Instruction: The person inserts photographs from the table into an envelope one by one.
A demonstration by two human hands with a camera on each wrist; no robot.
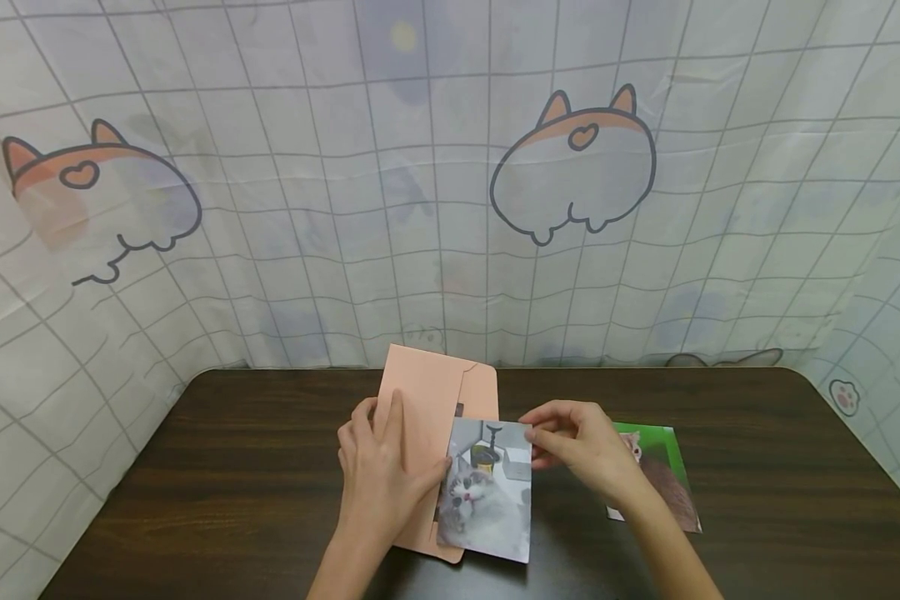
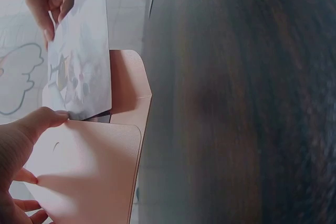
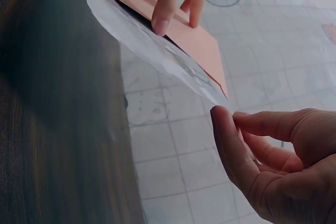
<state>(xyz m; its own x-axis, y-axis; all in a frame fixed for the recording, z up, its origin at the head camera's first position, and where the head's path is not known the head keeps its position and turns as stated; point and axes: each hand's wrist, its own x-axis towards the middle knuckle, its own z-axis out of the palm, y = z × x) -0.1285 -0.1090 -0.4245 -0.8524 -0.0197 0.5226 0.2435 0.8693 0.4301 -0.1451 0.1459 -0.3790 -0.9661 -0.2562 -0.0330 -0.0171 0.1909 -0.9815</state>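
A pink paper envelope is tilted in front of me, its flap side to the right. My left hand grips it, with the thumb at the edge of the pocket mouth. With fingertips and thumb, my right hand pinches the upper right corner of a photo card showing a grey and white cat. The photo overlaps the flap, its left edge close by the left thumb and the pocket mouth. A dark strip shows at the mouth above the photo. In the right wrist view the photo bows slightly.
Partly behind my right forearm, a second picture card with a green background and a brown animal lies on the dark wooden table. A white grid-patterned curtain with cartoon animal prints hangs behind the table and along its sides.
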